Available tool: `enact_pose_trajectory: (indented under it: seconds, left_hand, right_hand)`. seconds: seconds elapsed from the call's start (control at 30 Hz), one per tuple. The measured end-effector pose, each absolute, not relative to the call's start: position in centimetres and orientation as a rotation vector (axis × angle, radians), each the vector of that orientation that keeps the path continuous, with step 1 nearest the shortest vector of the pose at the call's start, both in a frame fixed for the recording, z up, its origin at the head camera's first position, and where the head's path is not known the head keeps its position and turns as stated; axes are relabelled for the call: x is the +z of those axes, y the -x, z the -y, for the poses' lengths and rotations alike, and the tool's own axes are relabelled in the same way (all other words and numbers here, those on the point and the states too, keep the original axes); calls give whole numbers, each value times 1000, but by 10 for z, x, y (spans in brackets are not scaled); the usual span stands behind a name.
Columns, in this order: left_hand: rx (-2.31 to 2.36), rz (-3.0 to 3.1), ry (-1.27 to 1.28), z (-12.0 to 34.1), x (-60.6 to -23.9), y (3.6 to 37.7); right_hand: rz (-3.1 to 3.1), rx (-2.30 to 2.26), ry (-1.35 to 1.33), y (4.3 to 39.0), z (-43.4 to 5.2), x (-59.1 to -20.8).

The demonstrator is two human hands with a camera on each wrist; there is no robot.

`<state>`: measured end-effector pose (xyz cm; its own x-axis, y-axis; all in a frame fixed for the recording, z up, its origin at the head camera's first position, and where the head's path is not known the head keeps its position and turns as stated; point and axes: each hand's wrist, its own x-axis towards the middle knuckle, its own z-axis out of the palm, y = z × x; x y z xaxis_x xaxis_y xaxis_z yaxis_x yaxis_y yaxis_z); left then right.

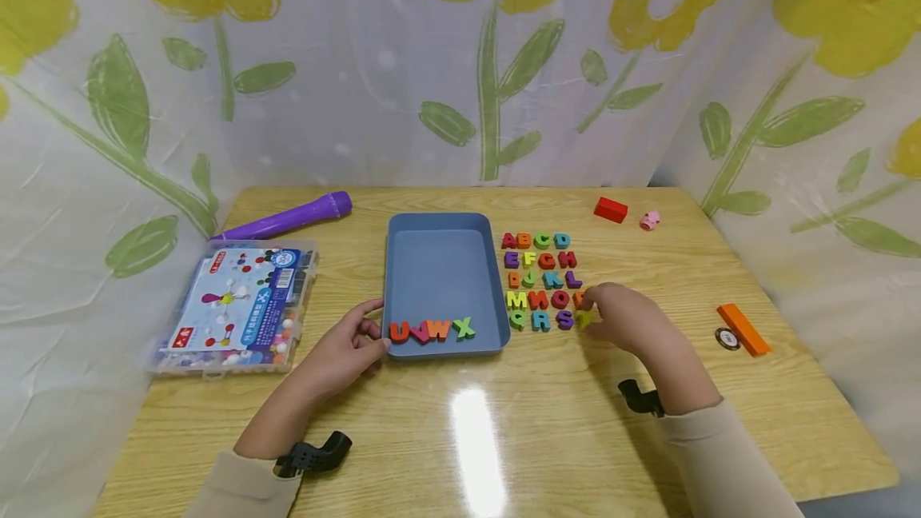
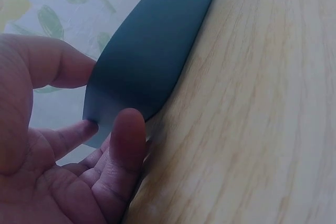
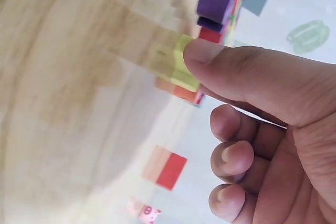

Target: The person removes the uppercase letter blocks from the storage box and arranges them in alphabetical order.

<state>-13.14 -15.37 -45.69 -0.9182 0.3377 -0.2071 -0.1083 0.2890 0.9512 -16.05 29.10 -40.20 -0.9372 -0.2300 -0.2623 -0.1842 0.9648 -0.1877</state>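
At the front left corner of a blue-grey tray, my left hand holds the tray wall between thumb and fingers. Inside the tray, along its front, lie red U, V, orange W and green X letters. To the right of the tray, several coloured letters stand in rows. My right hand pinches a yellow letter at the right end of the front row, beside a purple S. The hand partly covers the yellow letter and an orange one behind it.
A clear case of molecule-model parts lies at the left, with a purple toy microphone behind it. A red block and pink pig figure stand back right. An orange block lies near a round chip.
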Motion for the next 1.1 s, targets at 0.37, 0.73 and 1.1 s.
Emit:
enact_pose_trajectory:
  seconds: [0.37, 0.73, 1.1]
  left_hand:
    - [1669, -2189, -204, 159, -458, 132]
    - [1671, -2142, -236, 162, -458, 138]
    - [1666, -2119, -244, 165, -460, 136]
  right_hand:
    - [-2873, -218, 543, 166, -215, -353]
    - [-2633, -131, 976, 197, -68, -356]
    - [-2525, -11, 1035, 202, -29, -385]
